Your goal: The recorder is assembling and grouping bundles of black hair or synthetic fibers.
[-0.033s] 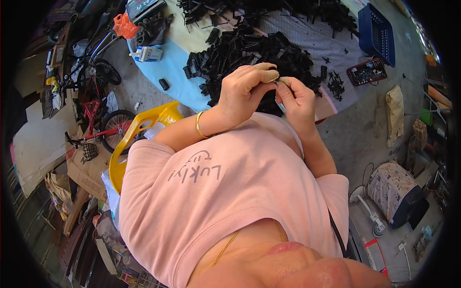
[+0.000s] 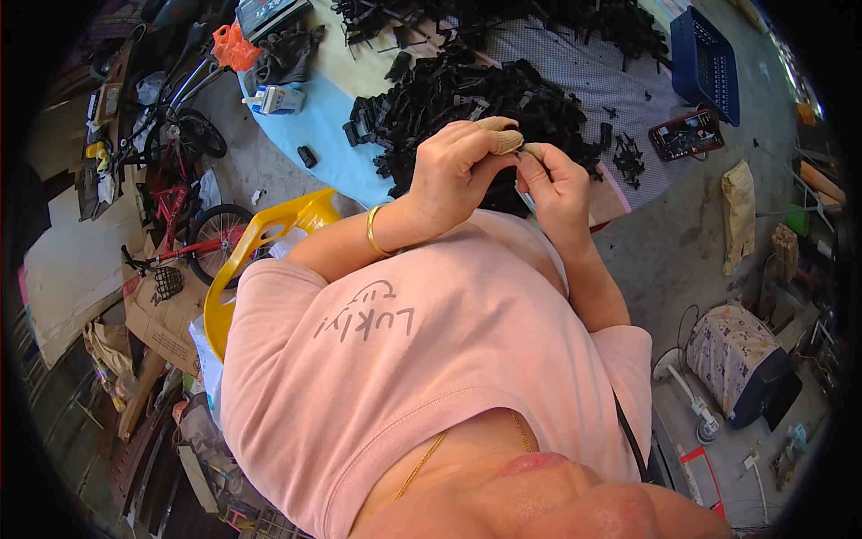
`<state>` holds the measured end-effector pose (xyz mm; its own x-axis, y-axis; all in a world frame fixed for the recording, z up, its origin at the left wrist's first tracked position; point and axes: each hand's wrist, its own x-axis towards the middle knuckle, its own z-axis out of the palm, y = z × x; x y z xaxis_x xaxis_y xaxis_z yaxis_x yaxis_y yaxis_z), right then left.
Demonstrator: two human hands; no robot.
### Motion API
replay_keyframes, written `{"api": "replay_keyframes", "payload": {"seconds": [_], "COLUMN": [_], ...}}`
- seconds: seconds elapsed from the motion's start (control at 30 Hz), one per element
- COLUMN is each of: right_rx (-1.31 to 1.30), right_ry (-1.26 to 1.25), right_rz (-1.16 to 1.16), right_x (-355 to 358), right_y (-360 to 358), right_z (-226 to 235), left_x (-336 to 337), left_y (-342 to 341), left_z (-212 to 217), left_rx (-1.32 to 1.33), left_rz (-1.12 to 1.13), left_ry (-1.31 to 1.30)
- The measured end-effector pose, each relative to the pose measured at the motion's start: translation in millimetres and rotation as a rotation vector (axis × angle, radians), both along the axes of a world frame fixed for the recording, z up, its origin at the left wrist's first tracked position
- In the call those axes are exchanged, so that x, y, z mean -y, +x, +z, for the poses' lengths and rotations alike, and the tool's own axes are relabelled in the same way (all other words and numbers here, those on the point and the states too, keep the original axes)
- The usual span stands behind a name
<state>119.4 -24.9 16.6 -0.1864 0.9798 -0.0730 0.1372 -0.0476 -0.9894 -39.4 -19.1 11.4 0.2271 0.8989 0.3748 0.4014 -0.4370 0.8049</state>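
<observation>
My left hand, with a gold bangle at the wrist, has thumb and fingers drawn into a pinch. A tan covering wraps one of its fingers. Against its fingertips, my right hand pinches too, also with a tan covering on a finger. Whatever lies between the fingertips is too small and too hidden to name. Just beyond both hands spreads a heap of black plastic parts on a cloth-covered table. A group of small black pieces lies right of my right hand.
A phone lies at the table's right side, by a blue basket. A blue-and-white carton and a lone black part are at the left. Left of me stand a yellow chair and a red bicycle.
</observation>
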Motion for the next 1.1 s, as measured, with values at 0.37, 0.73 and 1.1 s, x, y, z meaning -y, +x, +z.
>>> {"api": "replay_keyframes", "payload": {"seconds": [0.37,0.73,1.1], "right_rx": [0.121,-0.051,-0.256], "right_ry": [0.207,0.159,-0.154], "right_rz": [0.074,0.022,0.025], "right_x": [-5,-8,-11], "right_y": [19,15,9], "right_z": [14,6,-10], "left_x": [-16,-10,1], "left_y": [-5,-10,-5], "left_z": [7,7,5], "left_rx": [1.119,0.689,0.715], "left_rz": [-0.161,-0.3,-0.316], "left_ry": [-0.965,-0.998,-0.767]}}
